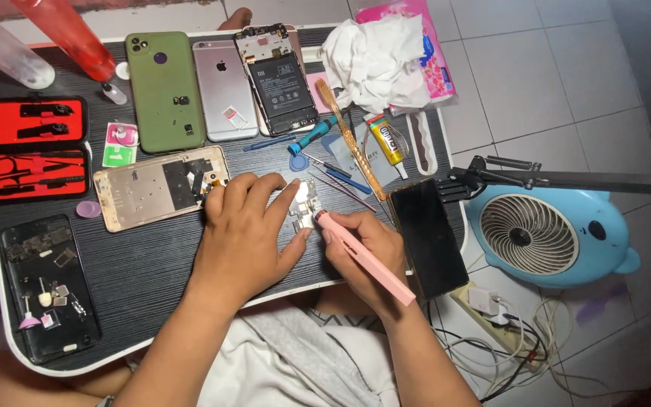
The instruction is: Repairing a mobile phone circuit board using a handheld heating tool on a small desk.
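While the left hand (246, 226) pins a small circuit board (304, 205) flat near the middle of the tabletop (145, 264), fingers closed around its edges, the right hand (367, 256) is wrapped shut on a pink pen-shaped tool (363, 256). Tool's long axis runs from lower right up-left; tip meets the board's right edge. Board lies just left of the right grip.

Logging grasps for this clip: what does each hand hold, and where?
Right hand grips the pink pen-shaped tool around its middle. Left hand pins the small circuit board by its edges.
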